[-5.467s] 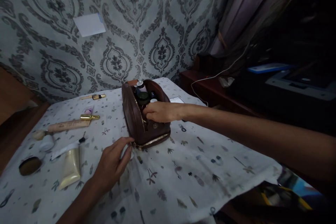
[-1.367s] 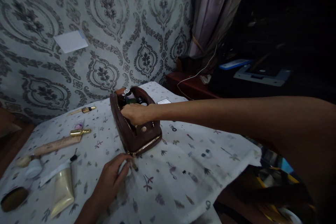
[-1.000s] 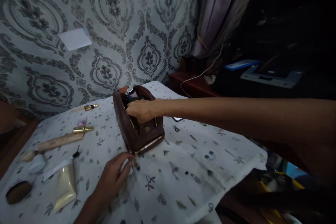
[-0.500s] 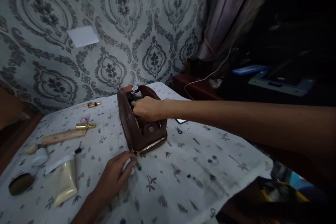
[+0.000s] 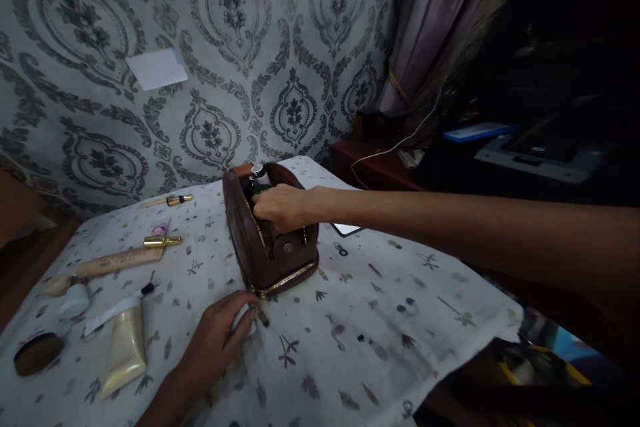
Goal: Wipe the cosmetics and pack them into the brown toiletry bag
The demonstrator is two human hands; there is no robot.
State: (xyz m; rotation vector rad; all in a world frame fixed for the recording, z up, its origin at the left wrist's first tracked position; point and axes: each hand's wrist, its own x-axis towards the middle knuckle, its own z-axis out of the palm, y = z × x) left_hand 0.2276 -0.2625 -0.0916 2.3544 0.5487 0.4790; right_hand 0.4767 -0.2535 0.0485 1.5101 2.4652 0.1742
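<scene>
Home room, with damask wallpaper point(image 5: 295, 110) and curtain point(image 5: 425, 27).

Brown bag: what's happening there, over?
Right hand partly inside open brown bag, grip hidden. Left hand at bag's near corner. Right hand partly blocks view inside.

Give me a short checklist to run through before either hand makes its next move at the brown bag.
1. Brown bag mouth open: ok.
2. Right hand's grip secure on an item: cannot tell; the fingertips are hidden inside the bag.
3. Left hand's grip at the bag's near corner: ok.
4. Silver-topped container visible in the bag's mouth: ok.
5. White-faced flat item fully in view: not ok; the right forearm hides part of it.
6. Cream-coloured tube apart from the left hand: ok.
</scene>
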